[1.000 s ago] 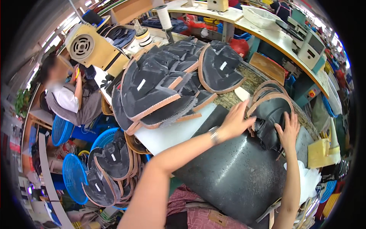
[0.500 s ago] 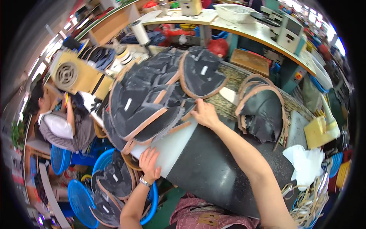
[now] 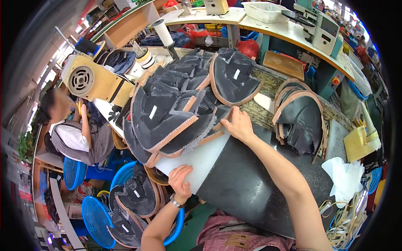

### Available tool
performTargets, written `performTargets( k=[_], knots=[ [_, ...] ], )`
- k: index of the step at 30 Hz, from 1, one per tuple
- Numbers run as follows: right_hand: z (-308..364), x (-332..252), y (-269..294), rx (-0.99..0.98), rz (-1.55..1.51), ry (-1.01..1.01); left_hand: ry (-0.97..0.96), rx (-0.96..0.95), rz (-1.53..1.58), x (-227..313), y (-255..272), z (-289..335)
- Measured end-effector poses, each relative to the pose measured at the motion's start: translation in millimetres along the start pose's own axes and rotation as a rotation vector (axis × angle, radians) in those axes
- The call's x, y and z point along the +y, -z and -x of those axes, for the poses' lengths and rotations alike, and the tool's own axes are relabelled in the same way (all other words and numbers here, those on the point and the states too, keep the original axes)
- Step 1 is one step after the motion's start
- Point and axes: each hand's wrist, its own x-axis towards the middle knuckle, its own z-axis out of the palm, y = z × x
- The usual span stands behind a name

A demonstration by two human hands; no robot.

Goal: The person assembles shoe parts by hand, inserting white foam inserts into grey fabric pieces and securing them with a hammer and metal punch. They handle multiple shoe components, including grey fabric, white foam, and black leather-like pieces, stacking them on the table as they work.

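Observation:
A heap of black shoe uppers (image 3: 167, 106) with tan stitched edges covers the far left part of the worktable. At its near right side my right hand (image 3: 238, 124) pinches the edge of one black shoe upper (image 3: 223, 113). My left hand (image 3: 180, 181) is by the near left edge of a white board (image 3: 199, 161), fingers stretched and thumb apart, holding nothing. One upper (image 3: 234, 77) lies on top at the heap's far right. To the right, a smaller stack of uppers (image 3: 299, 119) rests on the black mat (image 3: 247, 180).
Blue baskets (image 3: 94, 219) stand at lower left, one holding more uppers (image 3: 134, 196). A person (image 3: 69, 129) sits at a beige sewing machine (image 3: 94, 79) on the left. White plastic (image 3: 343, 178) and a tangle of pale cords (image 3: 345, 221) are at right.
The whole view has shifted, so things appear further right. My left hand's fingers have come closer together. My right hand stays at the edge of the heap.

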Motion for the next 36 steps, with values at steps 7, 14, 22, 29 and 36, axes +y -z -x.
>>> performTargets(
  k=[7,14,22,29,36],
  knots=[
    [-11,-21,27,0.26,-0.053,0.094,0.324,0.353,0.428,29,-9,-3],
    [83,17,81,0.233,0.154,0.081,0.032,0.145,0.295,92,-6,44],
    [191,68,126,0.23,0.361,0.071,-0.202,-0.425,0.439,127,6,78],
    [233,108,205,0.373,-0.008,-0.297,0.055,-0.523,0.594,105,-34,-63],
    [160,129,171,0.525,0.024,-0.324,0.725,-0.845,0.765,57,-273,-231]
  ],
)
